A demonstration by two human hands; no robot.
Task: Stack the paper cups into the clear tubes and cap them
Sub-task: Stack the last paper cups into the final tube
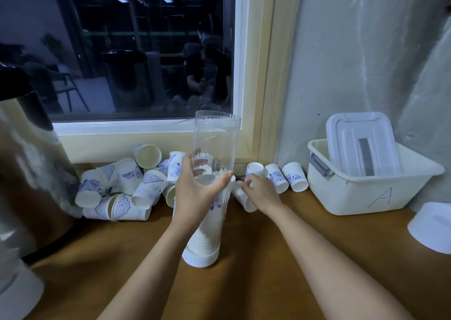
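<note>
A tall clear tube (214, 139) stands upright on the wooden table, seated in a white cap (200, 258) at its bottom. A stack of white paper cups (207, 236) fills its lower part. My left hand (195, 190) grips the tube around its middle. My right hand (261, 192) reaches just right of the tube and its fingers close on a paper cup (245, 201) lying on its side. A heap of loose cups (122, 190) with blue prints lies at the left under the window. Three more cups (278, 176) lie at the right.
A large steel urn (29, 163) stands at the left edge. A white plastic bin (366, 192) marked "A" holds a lid (361, 141) at the right. A white cap (432, 229) lies at the far right. The window sill and wall close off the back.
</note>
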